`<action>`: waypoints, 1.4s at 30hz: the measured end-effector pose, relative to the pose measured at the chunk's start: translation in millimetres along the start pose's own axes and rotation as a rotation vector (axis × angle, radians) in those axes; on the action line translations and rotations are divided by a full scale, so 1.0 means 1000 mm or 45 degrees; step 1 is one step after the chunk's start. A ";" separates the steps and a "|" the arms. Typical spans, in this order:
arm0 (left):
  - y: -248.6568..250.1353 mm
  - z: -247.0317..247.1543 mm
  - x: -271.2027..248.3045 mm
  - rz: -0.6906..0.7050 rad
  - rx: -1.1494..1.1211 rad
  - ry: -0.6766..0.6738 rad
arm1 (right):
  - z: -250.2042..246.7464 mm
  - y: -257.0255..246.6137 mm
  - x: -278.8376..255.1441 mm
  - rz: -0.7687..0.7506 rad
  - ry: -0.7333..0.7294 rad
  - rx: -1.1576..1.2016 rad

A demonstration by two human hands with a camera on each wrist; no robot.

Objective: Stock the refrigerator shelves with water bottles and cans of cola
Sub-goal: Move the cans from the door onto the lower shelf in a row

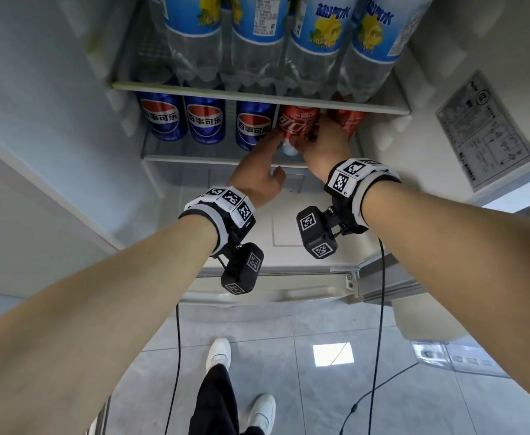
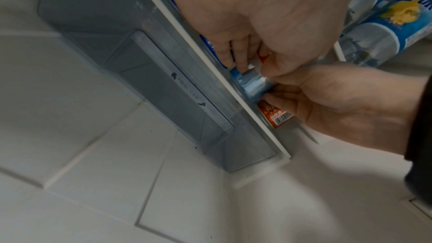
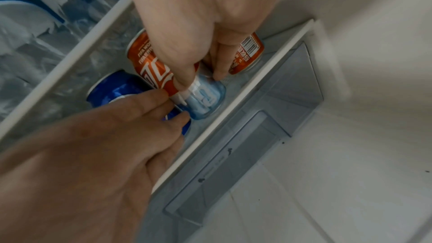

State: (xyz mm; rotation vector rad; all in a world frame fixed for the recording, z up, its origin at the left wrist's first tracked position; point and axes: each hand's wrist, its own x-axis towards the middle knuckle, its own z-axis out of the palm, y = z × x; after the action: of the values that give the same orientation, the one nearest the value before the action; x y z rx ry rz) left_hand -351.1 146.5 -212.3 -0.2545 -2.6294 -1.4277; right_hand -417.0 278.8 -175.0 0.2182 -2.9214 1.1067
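A red cola can (image 1: 298, 125) is tilted over the front of the lower glass shelf (image 1: 191, 157), its silvery base (image 3: 205, 97) turned toward me. My left hand (image 1: 266, 152) grips its lower left side. My right hand (image 1: 317, 136) pinches its right side between thumb and fingers (image 3: 219, 66). Three blue cola cans (image 1: 205, 122) stand in a row to the left. A second red can (image 1: 348, 120) stands to the right, partly hidden behind my right hand. Water bottles (image 1: 317, 42) with blue labels fill the upper shelf (image 1: 257, 95).
A clear plastic drawer (image 3: 257, 136) sits just under the lower shelf. The fridge's white side walls close in left and right, and a label sheet (image 1: 483, 130) is stuck on the right wall. Cables (image 1: 379, 293) hang from my wrists over the tiled floor.
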 end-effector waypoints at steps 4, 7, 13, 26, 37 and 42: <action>0.005 0.001 -0.001 0.003 0.033 -0.021 | 0.004 -0.002 -0.008 0.019 0.044 -0.015; 0.006 0.003 -0.005 -0.038 0.094 -0.020 | 0.000 0.004 -0.023 0.143 0.202 -0.053; -0.003 0.003 -0.014 -0.049 0.238 0.033 | -0.030 0.014 -0.036 0.366 0.452 0.039; -0.013 -0.008 -0.017 -0.011 0.161 -0.105 | -0.020 0.026 0.003 0.388 0.353 0.354; 0.002 0.001 0.003 0.014 0.298 -0.181 | -0.018 0.028 -0.009 0.330 0.384 0.434; 0.006 0.004 0.008 0.013 0.328 -0.194 | -0.017 0.027 -0.015 0.292 0.323 0.401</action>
State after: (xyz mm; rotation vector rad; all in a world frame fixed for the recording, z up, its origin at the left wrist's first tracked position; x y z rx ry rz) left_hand -357.5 153.3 -208.2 -0.3584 -2.8917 -1.0887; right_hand -406.7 312.0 -181.2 -0.2459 -2.5856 1.4997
